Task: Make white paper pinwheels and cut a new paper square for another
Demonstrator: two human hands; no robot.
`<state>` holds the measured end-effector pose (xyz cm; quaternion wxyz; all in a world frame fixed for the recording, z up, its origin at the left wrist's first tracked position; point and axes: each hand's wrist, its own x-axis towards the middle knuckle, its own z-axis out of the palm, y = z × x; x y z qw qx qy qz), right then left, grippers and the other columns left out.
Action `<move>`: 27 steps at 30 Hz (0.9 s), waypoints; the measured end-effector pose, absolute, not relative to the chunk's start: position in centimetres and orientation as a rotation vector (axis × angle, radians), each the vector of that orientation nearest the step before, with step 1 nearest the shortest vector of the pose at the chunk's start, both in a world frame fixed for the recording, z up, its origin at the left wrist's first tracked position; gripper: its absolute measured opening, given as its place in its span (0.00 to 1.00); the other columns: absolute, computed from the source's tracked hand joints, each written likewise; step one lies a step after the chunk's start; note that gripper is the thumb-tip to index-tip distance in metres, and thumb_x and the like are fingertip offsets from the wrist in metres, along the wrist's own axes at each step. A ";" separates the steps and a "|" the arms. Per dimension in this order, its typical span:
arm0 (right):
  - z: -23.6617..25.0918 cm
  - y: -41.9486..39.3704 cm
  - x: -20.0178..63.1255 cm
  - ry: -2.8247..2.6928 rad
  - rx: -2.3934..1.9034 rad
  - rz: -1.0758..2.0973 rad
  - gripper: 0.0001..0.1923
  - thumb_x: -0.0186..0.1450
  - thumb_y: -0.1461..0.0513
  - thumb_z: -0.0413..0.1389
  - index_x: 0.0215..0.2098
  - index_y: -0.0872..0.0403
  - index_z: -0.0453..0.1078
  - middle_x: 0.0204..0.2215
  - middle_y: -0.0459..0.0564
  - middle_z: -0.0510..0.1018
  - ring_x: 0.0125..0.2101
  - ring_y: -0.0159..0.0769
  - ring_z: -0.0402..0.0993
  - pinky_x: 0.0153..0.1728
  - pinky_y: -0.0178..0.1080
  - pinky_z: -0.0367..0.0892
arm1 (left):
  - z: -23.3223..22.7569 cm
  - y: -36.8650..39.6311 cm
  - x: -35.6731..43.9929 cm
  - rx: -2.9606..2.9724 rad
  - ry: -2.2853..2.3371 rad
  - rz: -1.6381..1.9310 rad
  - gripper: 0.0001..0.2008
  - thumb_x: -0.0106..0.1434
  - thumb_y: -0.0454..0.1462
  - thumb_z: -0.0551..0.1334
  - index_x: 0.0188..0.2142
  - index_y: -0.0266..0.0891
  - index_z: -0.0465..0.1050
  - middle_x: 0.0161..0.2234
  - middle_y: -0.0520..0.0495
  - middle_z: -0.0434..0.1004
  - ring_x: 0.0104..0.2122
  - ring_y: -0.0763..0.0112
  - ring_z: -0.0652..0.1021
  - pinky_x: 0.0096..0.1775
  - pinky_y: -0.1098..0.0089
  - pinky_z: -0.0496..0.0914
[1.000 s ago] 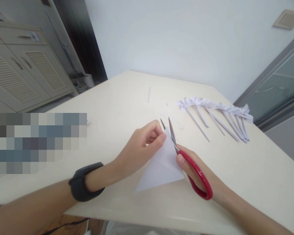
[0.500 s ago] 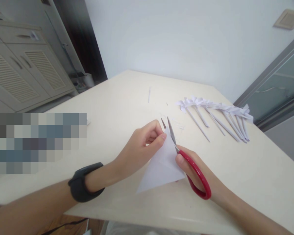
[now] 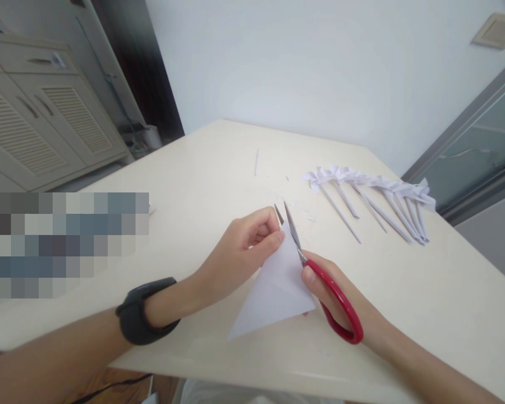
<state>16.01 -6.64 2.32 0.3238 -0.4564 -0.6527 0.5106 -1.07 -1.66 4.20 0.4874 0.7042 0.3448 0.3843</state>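
Head view: just below the middle of the frame, a white paper triangle is held over the table, clamped near its upper tip in the left hand, while its upper right edge is met by the red-handled scissors, whose blades are parted and whose handle is gripped in the right hand. The paper is judged to be very light, thin and fairly soft, easily creased or torn, so it is best pinched gently near that tip, where sagging is limited, with the skin kept clear of the metal.
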 end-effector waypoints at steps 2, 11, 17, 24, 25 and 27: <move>2.3 -6.7 16.1 -1.717 -1.194 1.305 0.17 0.64 0.51 0.47 0.24 0.53 0.52 0.20 0.41 0.58 0.20 0.27 0.58 0.20 0.30 0.62 | 4.1 -1.6 -1.2 1.705 0.799 0.919 0.10 0.63 0.36 0.53 0.25 0.39 0.55 0.20 0.57 0.56 0.21 0.79 0.60 0.23 0.76 0.56; 2.0 -6.6 16.1 -1.690 -1.237 1.278 0.15 0.63 0.57 0.51 0.23 0.53 0.53 0.18 0.39 0.57 0.18 0.26 0.55 0.17 0.28 0.58 | 3.8 -1.5 -1.2 1.620 0.718 0.901 0.11 0.64 0.35 0.53 0.25 0.38 0.55 0.20 0.58 0.57 0.21 0.81 0.62 0.23 0.78 0.56; 2.0 -6.5 15.9 -1.655 -1.239 1.341 0.13 0.64 0.57 0.50 0.25 0.53 0.56 0.18 0.40 0.60 0.17 0.26 0.57 0.17 0.29 0.59 | 3.9 -1.4 -1.2 1.616 0.732 0.889 0.11 0.64 0.35 0.53 0.25 0.39 0.55 0.20 0.58 0.56 0.21 0.81 0.61 0.23 0.78 0.57; 2.1 -6.6 16.0 -1.650 -1.221 1.330 0.15 0.64 0.57 0.50 0.23 0.52 0.52 0.17 0.40 0.57 0.19 0.28 0.55 0.18 0.31 0.55 | 3.5 -1.4 -1.3 1.601 0.715 0.842 0.11 0.64 0.36 0.53 0.26 0.39 0.56 0.20 0.58 0.58 0.21 0.80 0.62 0.24 0.77 0.58; 2.2 -6.6 15.9 -1.654 -1.216 1.326 0.15 0.64 0.57 0.50 0.23 0.52 0.51 0.17 0.40 0.56 0.20 0.28 0.55 0.19 0.31 0.54 | 3.4 -1.4 -1.3 1.598 0.713 0.835 0.11 0.65 0.37 0.53 0.26 0.39 0.55 0.20 0.58 0.58 0.21 0.80 0.62 0.24 0.77 0.58; 2.2 -6.6 15.9 -1.653 -1.219 1.336 0.16 0.64 0.57 0.50 0.22 0.52 0.50 0.17 0.40 0.54 0.20 0.28 0.52 0.20 0.31 0.53 | 3.4 -1.4 -1.2 1.597 0.716 0.827 0.11 0.65 0.37 0.53 0.26 0.39 0.55 0.20 0.58 0.58 0.21 0.80 0.62 0.24 0.77 0.58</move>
